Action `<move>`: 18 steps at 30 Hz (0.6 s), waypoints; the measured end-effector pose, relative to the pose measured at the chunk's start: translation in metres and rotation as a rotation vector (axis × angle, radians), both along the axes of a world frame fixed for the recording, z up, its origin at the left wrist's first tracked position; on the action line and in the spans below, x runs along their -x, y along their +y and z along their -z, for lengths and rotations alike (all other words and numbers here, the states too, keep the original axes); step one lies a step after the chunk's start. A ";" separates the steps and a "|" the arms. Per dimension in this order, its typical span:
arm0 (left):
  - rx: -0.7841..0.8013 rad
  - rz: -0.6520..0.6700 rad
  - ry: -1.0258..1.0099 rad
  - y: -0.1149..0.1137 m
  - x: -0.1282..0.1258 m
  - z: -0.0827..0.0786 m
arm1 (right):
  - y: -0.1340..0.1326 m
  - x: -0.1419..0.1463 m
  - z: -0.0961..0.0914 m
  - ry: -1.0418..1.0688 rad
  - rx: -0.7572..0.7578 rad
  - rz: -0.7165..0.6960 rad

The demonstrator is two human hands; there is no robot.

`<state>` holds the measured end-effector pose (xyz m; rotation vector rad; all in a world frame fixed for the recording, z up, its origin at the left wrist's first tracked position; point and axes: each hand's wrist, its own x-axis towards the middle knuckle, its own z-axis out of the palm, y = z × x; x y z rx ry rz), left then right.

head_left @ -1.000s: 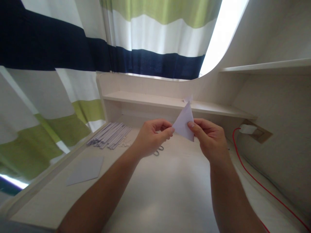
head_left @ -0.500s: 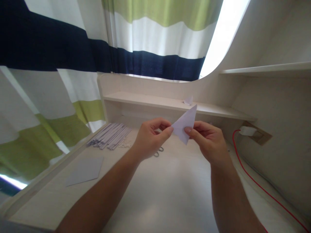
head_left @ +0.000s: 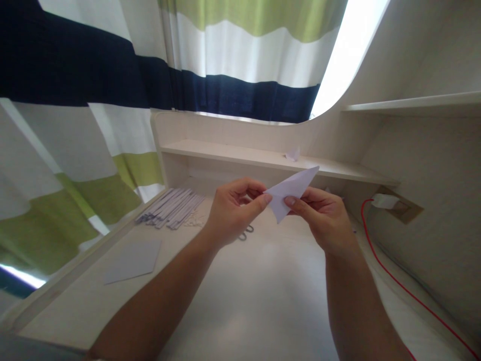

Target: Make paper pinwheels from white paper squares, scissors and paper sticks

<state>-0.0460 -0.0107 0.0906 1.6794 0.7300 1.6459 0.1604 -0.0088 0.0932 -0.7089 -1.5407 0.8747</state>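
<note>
Both of my hands hold a folded white paper triangle [head_left: 291,190] in the air above the desk [head_left: 263,286]. My left hand [head_left: 233,210] pinches its left corner between thumb and forefinger. My right hand [head_left: 323,218] grips its lower edge, thumb on top. The triangle's long tip points up and to the right, toward the shelf.
A flat grey paper sheet [head_left: 133,260] lies at the desk's left. A bundle of white paper strips [head_left: 171,208] lies further back, with scissors handles [head_left: 246,233] showing under my left hand. A small folded paper [head_left: 292,154] sits on the low shelf. A red cable [head_left: 398,281] runs from a wall plug [head_left: 383,200].
The paper triangle has turned clockwise between my fingers: its tip pointed up, now it leans far to the right. Both hands stayed almost in place.
</note>
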 end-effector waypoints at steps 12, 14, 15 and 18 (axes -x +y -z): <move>-0.031 -0.059 0.037 0.000 0.001 -0.005 | 0.002 0.005 0.003 0.001 0.008 0.001; -0.042 -0.061 0.030 0.001 0.001 -0.005 | 0.001 0.005 0.003 -0.004 0.022 -0.009; -0.043 -0.062 0.033 0.001 0.001 -0.005 | 0.001 0.004 0.003 -0.008 0.028 -0.015; -0.034 -0.074 0.051 0.001 0.001 -0.005 | 0.000 0.003 0.001 -0.007 0.035 -0.026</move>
